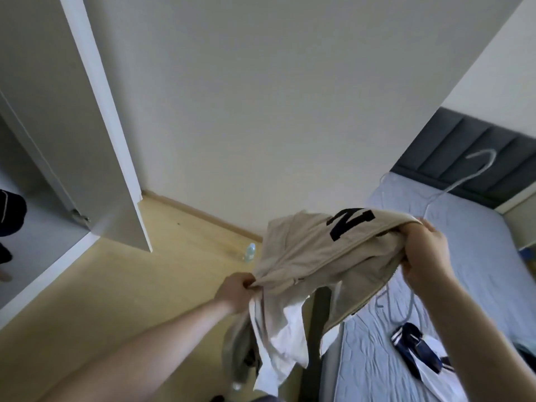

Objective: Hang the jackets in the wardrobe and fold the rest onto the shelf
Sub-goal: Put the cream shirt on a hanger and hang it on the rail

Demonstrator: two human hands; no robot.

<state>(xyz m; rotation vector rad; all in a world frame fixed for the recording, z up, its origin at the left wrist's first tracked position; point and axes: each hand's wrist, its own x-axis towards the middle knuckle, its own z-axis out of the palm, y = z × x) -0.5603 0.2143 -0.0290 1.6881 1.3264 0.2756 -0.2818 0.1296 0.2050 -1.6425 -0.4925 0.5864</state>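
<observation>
1. Beige jacket (316, 256) with black lettering held up in the air between wardrobe and bed, white lining hanging below it.
2. Left hand (236, 290) has its fingers bunched tight on the jacket's lower left edge. Right hand (426, 250) grips the right edge, fingers curled into the fabric.
3. Pale wire hanger (464, 181) sticks up behind the right hand, hook uppermost; whether the hand also holds it cannot be told.
4. Wardrobe door (95, 134) stands open at left, white; dark clothes (11, 213) show inside at the frame edge.
5. Bed (470, 256) at right with light blue quilted cover, grey padded headboard (475, 158) behind. A navy-and-white garment (420, 352) lies on the cover, near the right forearm.
6. Floor (116, 285) yellow-tan; a small pale bottle (250, 251) sits by the skirting, partly blurred.
7. Wall (261, 97) plain off-white.
</observation>
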